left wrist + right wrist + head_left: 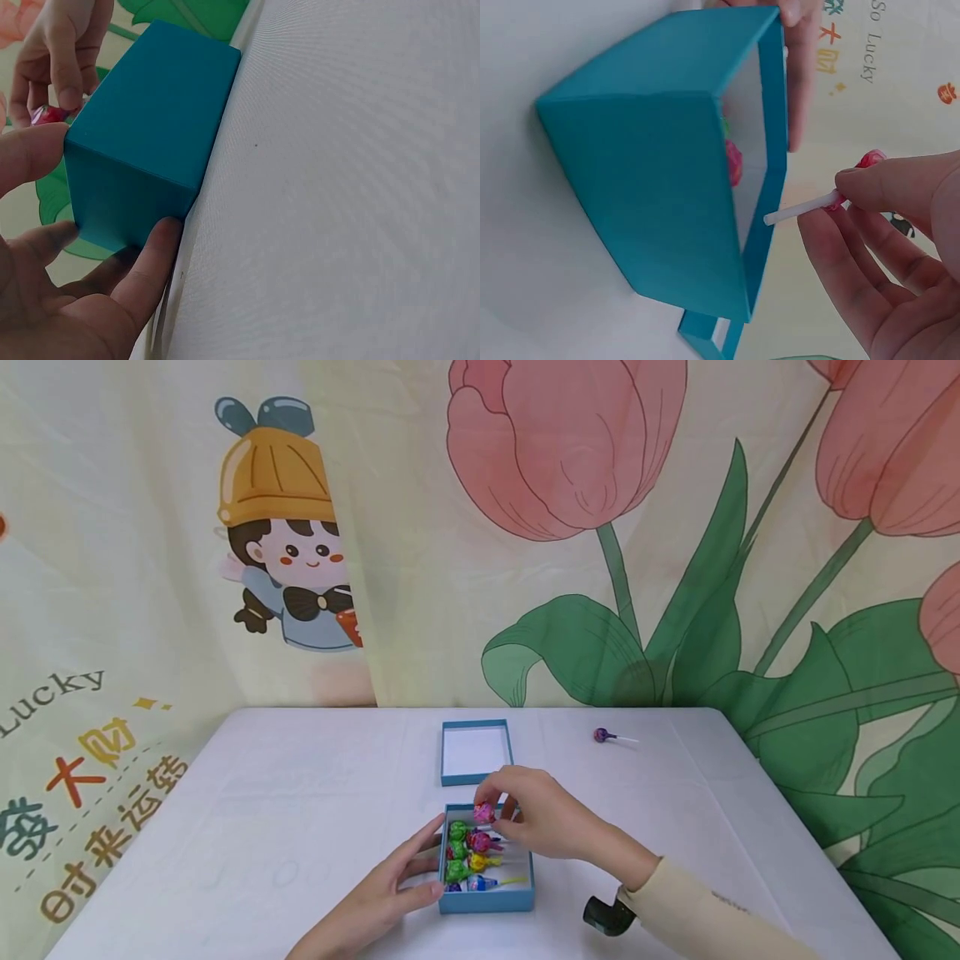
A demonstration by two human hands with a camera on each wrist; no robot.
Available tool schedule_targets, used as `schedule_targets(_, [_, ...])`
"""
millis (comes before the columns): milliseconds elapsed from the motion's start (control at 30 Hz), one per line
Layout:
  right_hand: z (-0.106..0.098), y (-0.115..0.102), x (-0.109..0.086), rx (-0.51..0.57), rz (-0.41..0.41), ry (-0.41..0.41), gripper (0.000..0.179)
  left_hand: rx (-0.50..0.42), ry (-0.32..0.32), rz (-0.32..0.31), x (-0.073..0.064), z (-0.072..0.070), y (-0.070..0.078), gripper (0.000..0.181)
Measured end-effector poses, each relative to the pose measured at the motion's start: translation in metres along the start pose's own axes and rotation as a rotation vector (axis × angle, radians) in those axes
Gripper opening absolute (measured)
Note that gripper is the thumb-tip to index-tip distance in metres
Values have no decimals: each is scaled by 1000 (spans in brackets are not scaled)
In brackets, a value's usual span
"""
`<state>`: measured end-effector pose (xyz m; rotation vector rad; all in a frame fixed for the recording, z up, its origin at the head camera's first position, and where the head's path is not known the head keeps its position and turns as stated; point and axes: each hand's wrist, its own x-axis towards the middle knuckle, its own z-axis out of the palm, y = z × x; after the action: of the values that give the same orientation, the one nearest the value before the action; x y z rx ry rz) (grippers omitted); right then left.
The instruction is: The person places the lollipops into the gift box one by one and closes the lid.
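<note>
An open blue box point(486, 902) stands on the table with several lollipops inside: green ones point(456, 871) along the left, pink, yellow and blue ones beside them. My right hand point(543, 814) pinches a pink-wrapped lollipop point(483, 812) between thumb and fingers, over the far end of the box. In the right wrist view its white stick point(802, 208) points toward the box rim. The left hand point(393, 881) rests against the left side of the box, its fingers extended along the wall and its thumb by the near corner.
Behind the box lies a blue-edged lid point(474, 780), its white inside facing up. A purple-wrapped lollipop point(602, 736) lies at the back right of the white-covered table point(300, 793). A printed curtain point(412, 568) hangs behind the table.
</note>
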<state>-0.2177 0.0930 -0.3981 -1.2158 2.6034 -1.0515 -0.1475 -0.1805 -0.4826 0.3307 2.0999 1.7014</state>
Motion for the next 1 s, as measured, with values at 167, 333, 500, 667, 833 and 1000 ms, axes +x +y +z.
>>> schedule_targets(167, [10, 1, -2, -6, -8, -53, 31, 0, -9, 16, -1, 0, -1, 76])
schedule_targets(333, [19, 2, -3, -57, 0, -103, 30, 5, -13, 34, -2, 0, -2, 76])
schedule_targets(500, [26, 3, -5, -85, 8, -130, 28, 6, -13, 37, -3, 0, -1, 77])
schedule_targets(667, [31, 4, -6, -109, 6, -143, 28, 8, -15, 34, -2, -1, -1, 77])
schedule_targets(833, [36, 6, -7, -157, -13, -148, 25, -1, -20, 25, -2, -1, -1, 76])
schedule_targets(1000, [40, 9, -7, -185, -36, -168, 19, -10, -15, 4, -1, -1, 0, 75])
